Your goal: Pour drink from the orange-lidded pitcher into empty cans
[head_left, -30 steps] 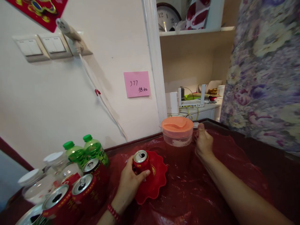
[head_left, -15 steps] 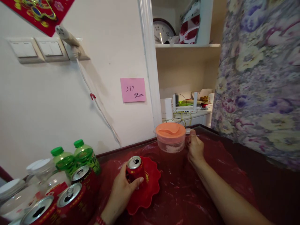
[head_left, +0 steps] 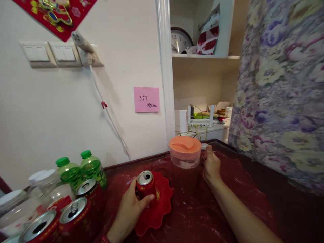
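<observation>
Head view: left hand (head_left: pixel 130 206), grip closed on red can (head_left: pixel 145 185); right hand (head_left: pixel 211 165), grip closed on pitcher (head_left: pixel 185 158) handle.

"What stands here?"

"A dark table (head_left: pixel 298 206) against the white wall, draped in a crumpled, glossy red plastic sheet (head_left: pixel 202 219)."

"And on the sheet?"

"Mid-table lies a red scalloped plate (head_left: pixel 158 212). Just behind it, to the right, a clear pitcher (head_left: pixel 185 165) with an orange lid stands upright. The left end is crowded: two green-capped bottles (head_left: pixel 92 168) near the wall, three opened red cans (head_left: pixel 73 217) packed close in front of them, and clear jars (head_left: pixel 48 189) with white lids at the far left."
</observation>
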{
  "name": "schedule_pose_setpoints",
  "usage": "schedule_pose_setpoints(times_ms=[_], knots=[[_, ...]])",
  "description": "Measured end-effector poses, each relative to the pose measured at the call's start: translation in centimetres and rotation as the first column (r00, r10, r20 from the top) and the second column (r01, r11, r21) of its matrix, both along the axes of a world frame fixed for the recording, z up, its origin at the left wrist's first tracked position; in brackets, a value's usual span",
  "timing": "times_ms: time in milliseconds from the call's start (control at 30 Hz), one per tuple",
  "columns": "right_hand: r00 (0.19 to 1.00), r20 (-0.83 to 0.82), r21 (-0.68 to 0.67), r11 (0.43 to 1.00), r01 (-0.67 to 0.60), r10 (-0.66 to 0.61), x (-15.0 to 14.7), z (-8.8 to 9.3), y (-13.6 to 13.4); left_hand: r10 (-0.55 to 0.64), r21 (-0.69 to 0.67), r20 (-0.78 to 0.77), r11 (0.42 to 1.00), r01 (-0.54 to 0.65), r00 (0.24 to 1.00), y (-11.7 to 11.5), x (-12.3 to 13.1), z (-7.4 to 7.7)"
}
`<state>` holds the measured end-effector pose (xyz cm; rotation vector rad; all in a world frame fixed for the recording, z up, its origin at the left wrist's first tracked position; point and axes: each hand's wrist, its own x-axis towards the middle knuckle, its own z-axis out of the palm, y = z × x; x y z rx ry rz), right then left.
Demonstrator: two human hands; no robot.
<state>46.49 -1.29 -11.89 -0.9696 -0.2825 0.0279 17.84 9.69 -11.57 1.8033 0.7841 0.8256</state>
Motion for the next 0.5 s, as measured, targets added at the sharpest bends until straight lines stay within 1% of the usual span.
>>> schedule_pose_setpoints(times_ms=[167, 267, 500], knots=[[1.000, 0.021, -0.004, 1.000, 0.004, -0.004, -0.03, -0.06, 0.02, 0.016, -0.010, 0.016, 1.000, -0.016, 1.000, -0.05, -0.04, -0.09], [0.999, 0.033, -0.005, 1.000, 0.005, -0.005, -0.11, -0.01, 0.01, 0.006, 0.001, 0.013, 1.000, -0.006, 1.000, 0.08, -0.03, -0.23], [1.000, 0.017, 0.004, 1.000, -0.007, 0.007, 0.14, -0.18, -0.02, 0.017, 0.016, 0.007, 1.000, -0.017, 1.000, 0.13, -0.07, -0.28]])
